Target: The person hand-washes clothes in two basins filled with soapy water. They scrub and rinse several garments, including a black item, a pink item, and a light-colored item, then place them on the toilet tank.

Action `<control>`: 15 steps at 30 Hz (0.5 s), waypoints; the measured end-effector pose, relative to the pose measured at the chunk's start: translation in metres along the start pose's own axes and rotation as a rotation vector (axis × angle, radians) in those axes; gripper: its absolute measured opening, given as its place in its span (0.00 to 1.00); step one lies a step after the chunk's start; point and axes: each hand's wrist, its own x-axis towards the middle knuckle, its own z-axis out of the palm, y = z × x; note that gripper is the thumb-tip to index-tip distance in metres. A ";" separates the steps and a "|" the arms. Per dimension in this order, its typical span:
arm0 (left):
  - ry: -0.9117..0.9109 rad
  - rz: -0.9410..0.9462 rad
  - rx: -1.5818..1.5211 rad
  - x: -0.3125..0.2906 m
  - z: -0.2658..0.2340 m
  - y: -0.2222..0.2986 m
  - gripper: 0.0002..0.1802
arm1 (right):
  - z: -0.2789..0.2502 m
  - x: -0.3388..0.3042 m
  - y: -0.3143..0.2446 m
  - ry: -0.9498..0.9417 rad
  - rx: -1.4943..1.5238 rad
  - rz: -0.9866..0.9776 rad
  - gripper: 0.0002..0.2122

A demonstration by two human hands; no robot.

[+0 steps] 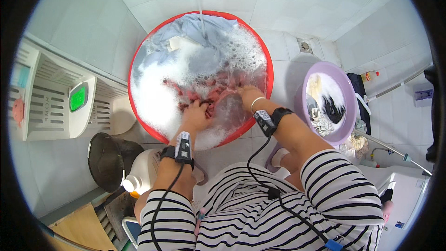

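A large red basin [271, 72] holds foamy water and laundry. In its near half lies a wet red-and-dark patterned cloth [214, 95], partly under water and suds. My left hand [197, 114] has its fingers curled on the near left part of this cloth. Over to the right, my right hand [248, 96] grips the cloth's right part, its fingertips partly hidden by the fabric and water. A light blue garment [204, 58] floats at the far side of the basin, a pale cream patch of fabric beside it. White foam [155, 95] covers the left of the water.
A purple basin [351, 107] of sudsy clothes stands at the right. On the left are a white wall rack [60, 111] with a green-fronted soap box [78, 97], a dark bucket [106, 162] and a white jug [144, 169]. A floor drain [304, 46] lies beyond.
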 end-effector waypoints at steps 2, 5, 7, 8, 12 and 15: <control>-0.133 -0.030 0.069 0.007 0.015 0.000 0.20 | 0.018 0.009 -0.004 -0.125 -0.115 0.042 0.16; -0.345 -0.082 0.080 0.018 0.021 -0.003 0.17 | 0.017 0.021 -0.003 -0.275 -0.131 0.063 0.14; -0.412 0.022 0.139 0.023 0.009 -0.011 0.16 | -0.003 0.021 0.002 -0.251 -0.176 0.021 0.12; -0.464 0.073 0.162 0.022 0.000 -0.014 0.15 | -0.018 0.019 0.005 -0.195 -0.238 -0.013 0.11; -0.375 0.157 -0.237 0.021 -0.071 -0.042 0.17 | -0.102 -0.007 0.018 0.024 -0.247 -0.259 0.10; -0.396 0.029 -0.634 0.008 -0.136 -0.051 0.19 | -0.171 -0.028 0.014 0.130 0.021 -0.311 0.08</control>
